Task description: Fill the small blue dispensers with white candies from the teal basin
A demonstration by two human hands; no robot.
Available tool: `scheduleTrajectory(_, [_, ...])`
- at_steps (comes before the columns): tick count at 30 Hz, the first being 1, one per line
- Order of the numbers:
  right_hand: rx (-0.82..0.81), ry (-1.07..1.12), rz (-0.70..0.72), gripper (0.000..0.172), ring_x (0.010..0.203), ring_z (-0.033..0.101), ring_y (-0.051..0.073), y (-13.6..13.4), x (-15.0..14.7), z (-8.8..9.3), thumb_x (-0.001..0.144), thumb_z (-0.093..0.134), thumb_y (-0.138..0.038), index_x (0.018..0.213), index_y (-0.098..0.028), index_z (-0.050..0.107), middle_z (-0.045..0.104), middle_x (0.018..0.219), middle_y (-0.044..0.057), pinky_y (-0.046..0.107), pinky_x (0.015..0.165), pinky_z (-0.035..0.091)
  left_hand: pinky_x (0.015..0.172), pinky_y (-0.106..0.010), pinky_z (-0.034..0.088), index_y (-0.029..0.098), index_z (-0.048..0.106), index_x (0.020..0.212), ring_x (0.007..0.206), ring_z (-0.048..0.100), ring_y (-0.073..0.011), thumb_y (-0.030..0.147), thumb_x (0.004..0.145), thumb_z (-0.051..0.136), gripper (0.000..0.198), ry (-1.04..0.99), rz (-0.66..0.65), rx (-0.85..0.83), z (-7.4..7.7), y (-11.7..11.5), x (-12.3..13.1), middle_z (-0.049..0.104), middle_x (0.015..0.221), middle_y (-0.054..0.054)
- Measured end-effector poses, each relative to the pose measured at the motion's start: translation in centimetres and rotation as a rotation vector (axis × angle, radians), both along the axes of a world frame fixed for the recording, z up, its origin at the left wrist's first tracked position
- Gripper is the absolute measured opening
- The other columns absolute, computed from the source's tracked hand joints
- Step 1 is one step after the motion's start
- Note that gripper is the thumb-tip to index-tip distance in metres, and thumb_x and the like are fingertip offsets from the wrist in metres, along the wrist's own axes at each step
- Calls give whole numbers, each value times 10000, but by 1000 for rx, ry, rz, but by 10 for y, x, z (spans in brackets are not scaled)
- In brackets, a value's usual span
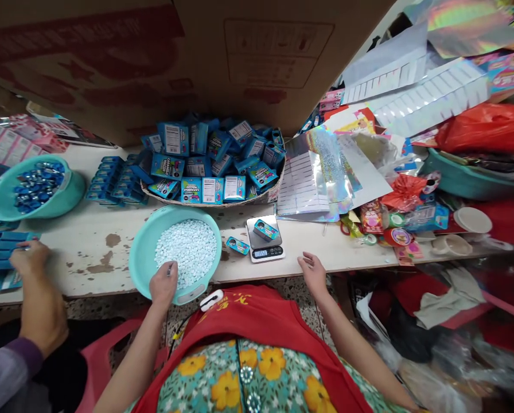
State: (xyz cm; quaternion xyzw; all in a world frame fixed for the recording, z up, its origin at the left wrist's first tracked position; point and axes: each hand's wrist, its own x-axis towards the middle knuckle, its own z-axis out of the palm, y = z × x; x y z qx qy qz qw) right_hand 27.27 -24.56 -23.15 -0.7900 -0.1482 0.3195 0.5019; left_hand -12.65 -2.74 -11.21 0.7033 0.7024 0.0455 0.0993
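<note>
My left hand (164,282) is over the near side of a turquoise basin (140,252) holding small pale-blue candies (188,246). Its fingers are curled together at the candies; what they hold, if anything, is hidden. My right hand (312,273) hovers by the table's front edge with fingers apart and nothing in them. To its left is a small digital scale (267,253), its display lit. One small blue printed box (266,230) lies on the scale's plate, and a second blue box (237,245) with a round opening lies between scale and basin.
Behind the basin, a shallow cardboard tray (205,203) is heaped with blue boxes, against a large carton (240,63). Foil sheets (308,178) and clutter lie right. At left, a co-worker's hand (31,258) touches stacked blue boxes near a bowl (74,186) of blue wrapped pieces.
</note>
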Motion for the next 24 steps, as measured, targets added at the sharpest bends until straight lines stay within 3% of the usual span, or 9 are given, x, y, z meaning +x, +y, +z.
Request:
scheduleTrajectory(3, [71, -39, 62, 565, 1073, 580, 251, 21, 2, 18, 752, 599, -539, 1162, -155, 543, 592, 1196, 155, 443, 917, 486, 728, -285, 402, 214, 678, 990, 844, 605, -220, 427, 891, 431, 341, 5, 14, 7, 0, 0, 0, 692, 968, -79])
scheduleTrajectory(9, [262, -334, 307, 832, 1182, 506, 244, 82, -15, 44, 652, 747, -484, 1333, -166, 389, 512, 1297, 148, 420, 972, 456, 745, -307, 406, 210, 673, 1007, 866, 609, -236, 418, 892, 428, 341, -9, 36, -40, -1, 0, 0, 692, 996, -87])
scheduleTrajectory(12, [206, -331, 343, 605, 1022, 576, 226, 110, -21, 53, 724, 674, -498, 1194, -152, 517, 598, 1128, 113, 405, 903, 488, 776, -328, 425, 200, 661, 1015, 869, 614, -238, 383, 893, 434, 317, -57, 46, -74, 1, -1, 1, 686, 1005, -93])
scheduleTrajectory(14, [204, -371, 328, 453, 940, 591, 218, 123, -23, 71, 774, 623, -483, 1093, -164, 579, 627, 1020, 86, 396, 863, 496, 815, -338, 442, 180, 609, 1132, 921, 611, -237, 346, 880, 470, 332, -148, 16, -4, 10, -2, 9, 662, 1076, -107])
scheduleTrajectory(17, [326, -493, 369, 377, 986, 582, 225, 137, -41, 121, 798, 623, -430, 1098, -203, 595, 631, 1038, 80, 394, 899, 477, 893, -355, 455, 178, 418, 1361, 1157, 522, -253, 335, 827, 583, 580, -353, -206, 169, 45, 1, 39, 514, 1318, -150])
scheduleTrajectory(19, [451, -489, 559, 353, 994, 590, 221, 146, -67, 160, 796, 644, -395, 1103, -227, 598, 637, 1056, 72, 383, 904, 480, 948, -371, 442, 221, 376, 1398, 1276, 424, -271, 333, 758, 681, 718, -504, -432, 177, 79, 5, 66, 416, 1410, -151])
scheduleTrajectory(21, [554, -399, 804, 344, 1000, 602, 208, 156, -98, 191, 806, 644, -377, 1117, -242, 591, 646, 1069, 60, 364, 899, 493, 971, -362, 430, 256, 489, 1316, 1231, 476, -265, 304, 723, 723, 639, -608, -631, 43, 113, 11, 85, 505, 1330, -120])
scheduleTrajectory(23, [587, -267, 860, 446, 1041, 601, 195, 163, -123, 205, 826, 626, -393, 1230, -242, 511, 631, 1130, 65, 354, 912, 501, 918, -322, 458, 258, 598, 1177, 1071, 583, -234, 303, 723, 729, 475, -640, -679, -99, 140, 17, 85, 623, 1151, -79])
scheduleTrajectory(24, [573, -230, 815, 517, 1091, 582, 195, 164, -130, 204, 832, 620, -407, 1291, -238, 453, 603, 1191, 76, 360, 938, 494, 881, -308, 472, 251, 625, 1123, 991, 611, -220, 320, 717, 736, 427, -636, -625, -118, 150, 22, 75, 650, 1075, -63])
